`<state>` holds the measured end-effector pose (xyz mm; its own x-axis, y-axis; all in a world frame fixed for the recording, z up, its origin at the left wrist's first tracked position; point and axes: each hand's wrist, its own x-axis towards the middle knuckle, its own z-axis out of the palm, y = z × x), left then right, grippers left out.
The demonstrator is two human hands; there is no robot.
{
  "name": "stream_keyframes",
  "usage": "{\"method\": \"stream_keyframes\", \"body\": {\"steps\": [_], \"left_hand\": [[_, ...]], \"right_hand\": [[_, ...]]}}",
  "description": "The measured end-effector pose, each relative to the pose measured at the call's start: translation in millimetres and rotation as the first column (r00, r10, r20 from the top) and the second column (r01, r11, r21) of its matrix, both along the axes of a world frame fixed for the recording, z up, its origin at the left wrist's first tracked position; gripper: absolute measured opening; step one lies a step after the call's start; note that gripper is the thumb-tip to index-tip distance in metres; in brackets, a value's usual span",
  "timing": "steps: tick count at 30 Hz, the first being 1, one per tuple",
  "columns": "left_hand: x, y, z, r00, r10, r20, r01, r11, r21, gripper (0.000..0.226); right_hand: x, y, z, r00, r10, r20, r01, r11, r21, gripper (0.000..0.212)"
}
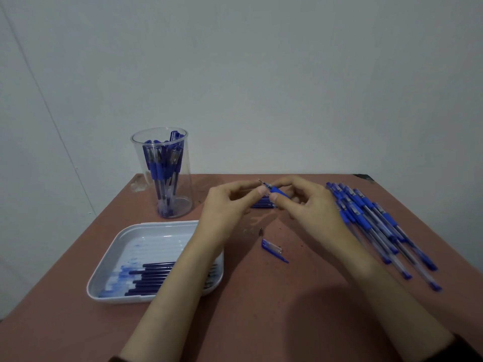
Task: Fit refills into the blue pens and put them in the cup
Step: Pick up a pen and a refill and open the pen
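Reddish tabletop (pixel 261 309), seen from above. A white tray (pixel 104 269) at 8 o'clock holds dark blue refills (pixel 154 273) lying side by side. A clear cup (pixel 183 184) stands upright at 10 o'clock with blue pens (pixel 162 165) inside. A fan of loose pens (pixel 379 226) lies at 3 o'clock. Toward 12 o'clock the left hand (pixel 224 205) and right hand (pixel 313 207) meet above the tabletop. Each pinches the held pen (pixel 278 191) between thumb and forefinger, left at the tip end, right at the blue grip. A pen cap (pixel 273 249) lies near centre, apart from both hands.
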<state>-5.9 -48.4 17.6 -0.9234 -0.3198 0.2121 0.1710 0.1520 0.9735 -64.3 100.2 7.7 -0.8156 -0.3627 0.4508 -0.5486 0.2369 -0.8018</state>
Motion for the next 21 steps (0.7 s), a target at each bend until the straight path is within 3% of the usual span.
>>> {"method": "stream_keyframes", "body": {"steps": [5,11,14,17,21], "left_hand": [[1.9,-1.5,4.3,0.999,-0.041,0.018,0.036,0.971,0.236,0.011],[3.3,-9.2,13.9,0.996,0.017,-0.083,0.032,0.833,0.553,0.005],[3.9,-8.1,13.3,0.994,-0.028,-0.110,0.085,0.827,0.557,0.006],[3.4,-5.9,9.9,0.993,-0.055,-0.101,0.097,0.865,0.491,0.021],[5.8,-2.5,10.7,0.995,-0.048,-0.091,0.083,0.899,0.429,0.015]], "right_hand": [[1.4,-2.0,0.8,0.997,0.065,0.032,-0.064,0.998,-0.023,0.012],[1.4,-0.7,0.4,0.997,0.058,0.051,-0.058,0.998,-0.010,0.014],[1.4,-2.0,-0.7,0.996,0.057,0.062,-0.057,0.998,-0.002,0.015],[1.3,-2.4,-1.6,0.995,0.077,0.068,-0.077,0.997,-0.004,0.015],[0.6,-1.7,-1.3,0.990,0.105,0.090,-0.105,0.994,-0.008,0.012]]}}
